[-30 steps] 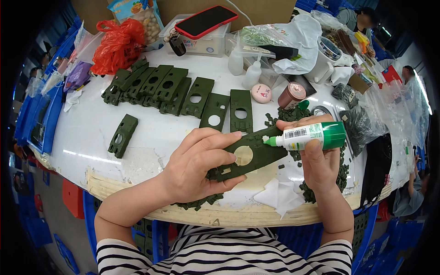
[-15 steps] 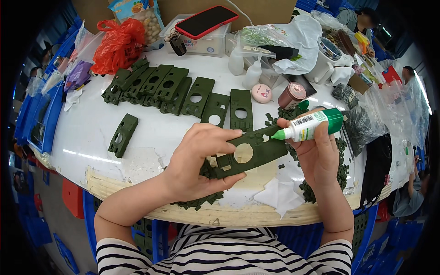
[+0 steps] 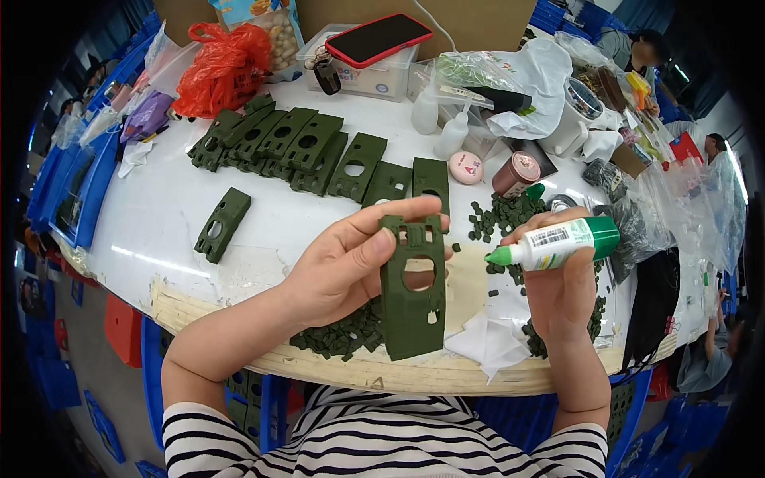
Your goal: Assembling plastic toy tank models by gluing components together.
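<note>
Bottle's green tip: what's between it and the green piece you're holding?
In the head view: tan-patched tabletop, a small dark green chip, and the left hand's fingers sticking out past the held piece. The tip isn't touching it.

From where I stand: dark green molded plate [image 3: 414,319], long and flat, big round hole past mid-length, small squarish openings at the far end, one small ragged hole near the right edge; held up lengthwise, solid end toward the person. Glue bottle [image 3: 551,244]: white body, barcode label, darker green base, bright green nozzle; held nearly level, nozzle pointing left toward the plate, not touching it.
</note>
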The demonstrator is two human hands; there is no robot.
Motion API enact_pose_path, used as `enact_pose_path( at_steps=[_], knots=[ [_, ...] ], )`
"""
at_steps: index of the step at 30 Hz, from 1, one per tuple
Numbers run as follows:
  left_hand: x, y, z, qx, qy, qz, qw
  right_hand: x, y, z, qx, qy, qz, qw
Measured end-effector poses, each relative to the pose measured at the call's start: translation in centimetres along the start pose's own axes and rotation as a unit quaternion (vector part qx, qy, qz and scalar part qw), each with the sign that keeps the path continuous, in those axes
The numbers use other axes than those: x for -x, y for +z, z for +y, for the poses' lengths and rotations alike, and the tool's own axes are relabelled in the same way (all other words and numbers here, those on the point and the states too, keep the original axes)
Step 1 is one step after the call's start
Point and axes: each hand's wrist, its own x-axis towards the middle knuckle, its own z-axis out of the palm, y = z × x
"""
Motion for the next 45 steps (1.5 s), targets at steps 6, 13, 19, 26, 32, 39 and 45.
enact_pose_path(
  at_steps=[6, 13, 19, 26, 32, 39, 45],
  knots=[
    [0.2, 0.5, -1.1, 0.031, -0.062, -0.091, 0.993, 0.6, 1.1, 0.9, 0.073, -0.07, -0.076, 0.992],
    [0.5, 0.5, -1.8, 0.041, -0.066, -0.092, 0.993, 1.0, 0.9, 1.7, 0.098, -0.089, -0.079, 0.988],
    [0.5, 0.3, -1.9, 0.049, -0.065, -0.096, 0.992, 0.8, 1.3, 1.5, 0.104, -0.099, -0.083, 0.986],
    [0.5, 0.3, -1.9, 0.063, -0.067, -0.096, 0.991, 0.7, 1.4, 1.5, 0.102, -0.095, -0.084, 0.987],
    [0.4, 0.1, -2.1, 0.069, -0.064, -0.105, 0.99, 0.7, 1.4, 1.4, 0.102, -0.095, -0.085, 0.987],
    [0.4, 0.2, -2.1, 0.072, -0.065, -0.101, 0.99, 0.7, 1.5, 1.4, 0.106, -0.096, -0.084, 0.986],
    [0.4, 0.2, -2.1, 0.073, -0.062, -0.104, 0.99, 0.6, 1.4, 1.3, 0.126, -0.099, -0.085, 0.983]
  ],
)
